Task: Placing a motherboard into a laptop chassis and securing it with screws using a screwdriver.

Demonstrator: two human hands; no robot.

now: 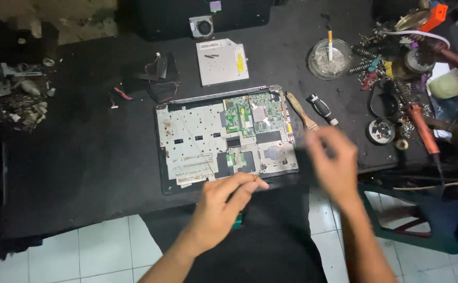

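Resting at the near edge of the opened laptop, the left hand has its fingers pinched together, on what I cannot tell. Laptop sits mid-table, long axis left-right, just ahead of that hand; green board and bare metal plate exposed. Right hand is blurred beside its right edge; grip unclear.

Two bare forearms, no sleeves, left hand, right hand blurred

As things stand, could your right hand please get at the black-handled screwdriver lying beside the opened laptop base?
Probably yes: the right hand hovers just in front of the black-handled screwdriver, with only the wooden-handled brush alongside and nothing lying across it.
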